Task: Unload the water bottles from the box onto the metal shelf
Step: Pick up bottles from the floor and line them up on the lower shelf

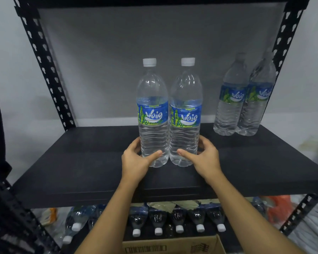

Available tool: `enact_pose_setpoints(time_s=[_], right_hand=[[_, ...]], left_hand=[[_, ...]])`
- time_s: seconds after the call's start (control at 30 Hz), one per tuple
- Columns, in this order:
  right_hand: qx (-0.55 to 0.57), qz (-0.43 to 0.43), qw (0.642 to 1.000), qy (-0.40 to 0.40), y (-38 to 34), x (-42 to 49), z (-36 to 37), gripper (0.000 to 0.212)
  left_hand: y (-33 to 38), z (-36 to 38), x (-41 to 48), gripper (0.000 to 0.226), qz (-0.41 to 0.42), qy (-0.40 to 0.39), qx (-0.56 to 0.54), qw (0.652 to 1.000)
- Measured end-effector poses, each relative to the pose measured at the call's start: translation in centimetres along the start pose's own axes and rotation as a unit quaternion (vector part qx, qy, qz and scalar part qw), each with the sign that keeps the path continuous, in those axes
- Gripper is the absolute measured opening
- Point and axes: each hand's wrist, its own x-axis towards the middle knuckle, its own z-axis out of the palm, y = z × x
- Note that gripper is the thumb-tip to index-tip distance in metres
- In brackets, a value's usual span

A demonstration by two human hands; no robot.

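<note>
The left hand (136,158) wraps the base of the left bottle (152,114), thumb across its front, and the right hand (204,156) grips the right bottle (185,114) the same way; the two stand upright and touching near the front edge of the shelf (81,162), at its middle. Two more bottles (242,96) stand blurred at the back right corner. Below the shelf, the box (173,244) seems to hold a row of capped bottles (176,220).

Four clear plastic water bottles with blue labels (153,114) upright on black metal shelf (92,173); five white-capped bottles (178,219) in brown cardboard box (173,245); two hands (136,160).
</note>
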Motion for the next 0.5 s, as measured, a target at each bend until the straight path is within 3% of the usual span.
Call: enact_pose_setpoints(time_s=[0.27, 0.5], right_hand=[[0.014, 0.005, 1.0, 0.003, 1.4, 6.9, 3.5, 0.054], [-0.002, -0.014, 1.0, 0.002, 3.2, 12.0, 5.3, 0.047]], left_hand=[[-1.2, 1.7, 7.8, 0.052, -0.008, 0.004, 0.035, 0.999], [-3.3, 3.4, 13.2, 0.058, -0.002, 0.028, 0.066, 0.997]])
